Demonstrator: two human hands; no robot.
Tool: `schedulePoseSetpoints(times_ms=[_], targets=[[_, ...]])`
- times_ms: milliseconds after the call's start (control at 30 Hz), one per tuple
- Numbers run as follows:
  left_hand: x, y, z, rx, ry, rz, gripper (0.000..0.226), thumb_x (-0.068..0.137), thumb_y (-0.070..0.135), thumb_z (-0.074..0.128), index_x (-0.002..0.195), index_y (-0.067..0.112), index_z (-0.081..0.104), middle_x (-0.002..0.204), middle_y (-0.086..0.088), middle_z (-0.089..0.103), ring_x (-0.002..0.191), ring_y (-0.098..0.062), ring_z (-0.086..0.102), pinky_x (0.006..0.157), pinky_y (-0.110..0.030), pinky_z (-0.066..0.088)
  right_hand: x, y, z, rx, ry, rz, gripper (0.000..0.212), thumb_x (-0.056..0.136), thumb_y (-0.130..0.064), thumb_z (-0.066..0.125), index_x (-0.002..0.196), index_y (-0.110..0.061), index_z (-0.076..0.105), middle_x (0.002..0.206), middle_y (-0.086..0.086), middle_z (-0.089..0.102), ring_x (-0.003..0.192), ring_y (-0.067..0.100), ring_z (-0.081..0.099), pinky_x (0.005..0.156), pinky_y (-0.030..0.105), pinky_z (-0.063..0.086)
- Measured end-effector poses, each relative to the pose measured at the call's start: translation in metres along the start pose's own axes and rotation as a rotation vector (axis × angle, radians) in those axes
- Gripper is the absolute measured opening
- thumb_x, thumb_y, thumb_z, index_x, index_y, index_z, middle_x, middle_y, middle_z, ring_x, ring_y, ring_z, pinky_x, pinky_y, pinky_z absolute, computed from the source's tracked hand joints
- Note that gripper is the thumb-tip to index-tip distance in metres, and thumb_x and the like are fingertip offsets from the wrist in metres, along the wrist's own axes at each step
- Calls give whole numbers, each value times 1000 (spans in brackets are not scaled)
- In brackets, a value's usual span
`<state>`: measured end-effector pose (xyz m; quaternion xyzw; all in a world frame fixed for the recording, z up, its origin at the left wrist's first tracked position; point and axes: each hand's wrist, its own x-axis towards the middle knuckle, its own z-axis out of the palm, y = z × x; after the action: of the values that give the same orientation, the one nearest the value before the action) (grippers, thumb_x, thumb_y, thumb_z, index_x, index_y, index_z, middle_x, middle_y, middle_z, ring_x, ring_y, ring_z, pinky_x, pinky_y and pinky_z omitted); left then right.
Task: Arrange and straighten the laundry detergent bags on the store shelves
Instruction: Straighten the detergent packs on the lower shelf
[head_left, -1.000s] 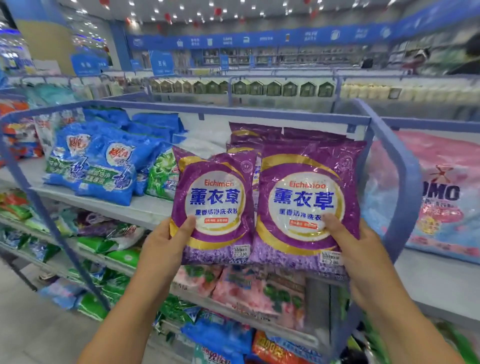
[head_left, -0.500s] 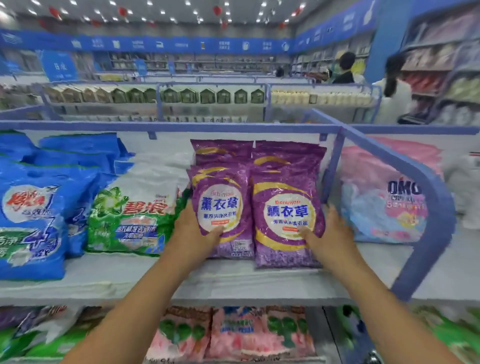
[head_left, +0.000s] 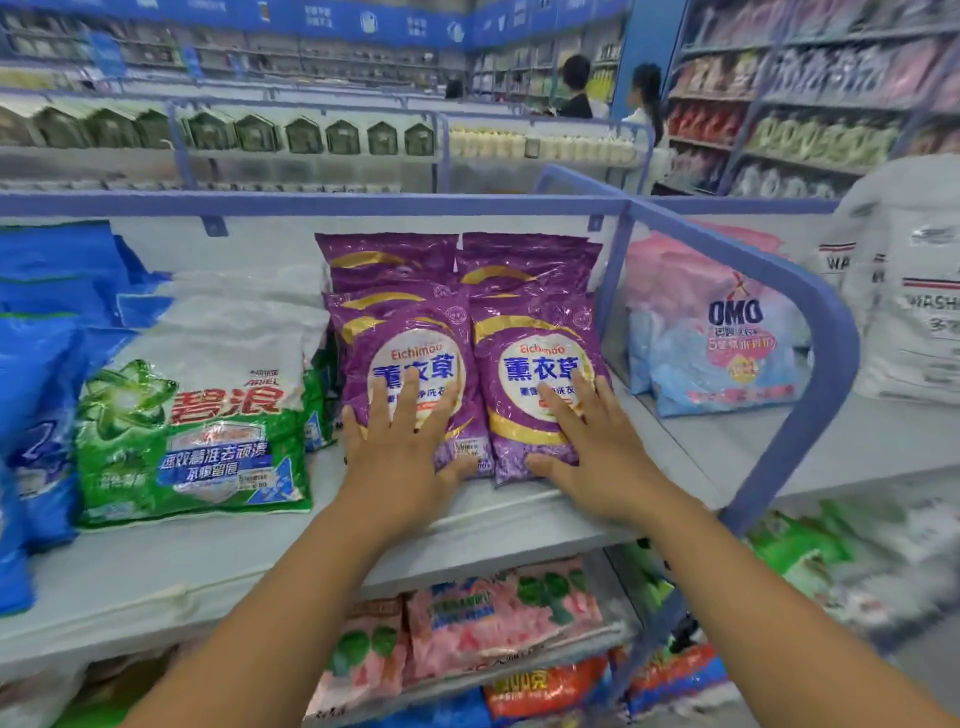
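Head view: both hands (head_left: 410, 441) lie flat on two purple detergent bags (head_left: 540, 332).

one head-worn view looks forward and down, close over the shelf (head_left: 519, 525)

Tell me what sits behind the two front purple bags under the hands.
Behind the two front purple bags, more purple bags of the same design rise in overlapping rows toward the shelf's back wall. Only their top parts show; how many there are is hidden.
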<state>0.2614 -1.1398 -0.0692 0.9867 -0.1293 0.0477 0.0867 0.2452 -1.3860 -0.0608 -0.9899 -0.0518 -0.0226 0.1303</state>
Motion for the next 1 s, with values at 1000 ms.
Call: schedulePoseSetpoints(times_ms=[1000], targets=[[-152,350,124,-81,-132,-8,68,103,57,36,160,37,5,167,2,-19,155,-21,-17,125,-41,-4,-276,284,18,370,-99,197,69,100,-46,51,160,-33,18,168,-10,3,155,12,-2,124,31,9]])
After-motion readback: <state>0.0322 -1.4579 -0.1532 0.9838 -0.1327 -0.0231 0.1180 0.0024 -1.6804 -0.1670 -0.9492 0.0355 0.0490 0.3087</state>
